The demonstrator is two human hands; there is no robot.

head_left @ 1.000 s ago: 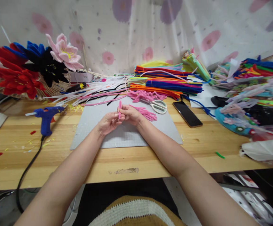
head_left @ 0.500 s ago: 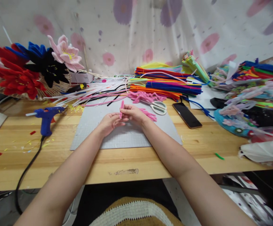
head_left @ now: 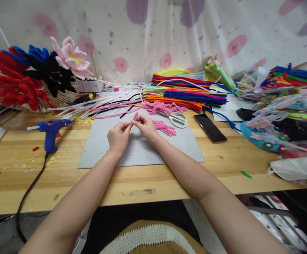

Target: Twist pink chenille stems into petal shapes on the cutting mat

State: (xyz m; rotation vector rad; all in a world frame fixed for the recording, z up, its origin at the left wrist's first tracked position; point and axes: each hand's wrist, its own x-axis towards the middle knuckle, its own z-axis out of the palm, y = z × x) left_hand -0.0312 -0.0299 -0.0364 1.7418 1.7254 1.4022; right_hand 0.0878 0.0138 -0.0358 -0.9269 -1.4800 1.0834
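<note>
A short pink pipe cleaner [head_left: 135, 116] is pinched between my two hands over the grey cutting mat [head_left: 97, 151]. My left hand [head_left: 118, 137] grips its lower end with thumb and forefinger. Beside it, my right hand [head_left: 145, 127] closes its fingertips on the same piece, and its top sticks up above them. Just right of my right hand lie several cut pink pipe cleaner pieces [head_left: 166, 128]. Scissors with pale handles [head_left: 178, 120] rest behind these, by a heap of curled pink pipe cleaners [head_left: 160, 107].
A blue glue gun [head_left: 51, 135] with a black cord stands at the left, near fuzzy flowers [head_left: 55, 76]. Bundles of coloured pipe cleaners [head_left: 193, 97] line the back. A phone [head_left: 210, 128] lies right of the mat, and craft pieces [head_left: 262, 135] pile up farther right.
My left hand has turned and curled its fingers in. My right hand has shifted slightly left. The pink pipe cleaner now tilts and shows less between the fingers.
</note>
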